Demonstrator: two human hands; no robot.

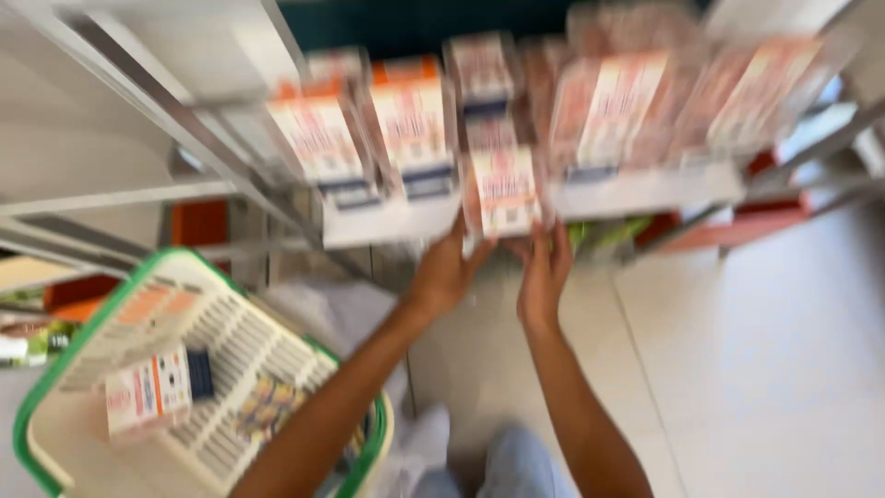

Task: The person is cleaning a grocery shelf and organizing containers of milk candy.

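Note:
The picture is blurred by motion. Both hands reach up to one clear packet with a white and red label (503,192) at the front edge of a low white shelf (645,195). My left hand (446,272) grips the packet's lower left side. My right hand (546,269) holds its lower right corner from below. Rows of similar upright packets (413,124) stand on the shelf to either side of it.
A white basket with a green rim (55,369) sits at lower left beside my left forearm, with a packet (147,392) and a small colourful item (269,401) inside. Grey metal shelf uprights (175,120) run at the left. Pale floor tiles (765,369) spread to the right.

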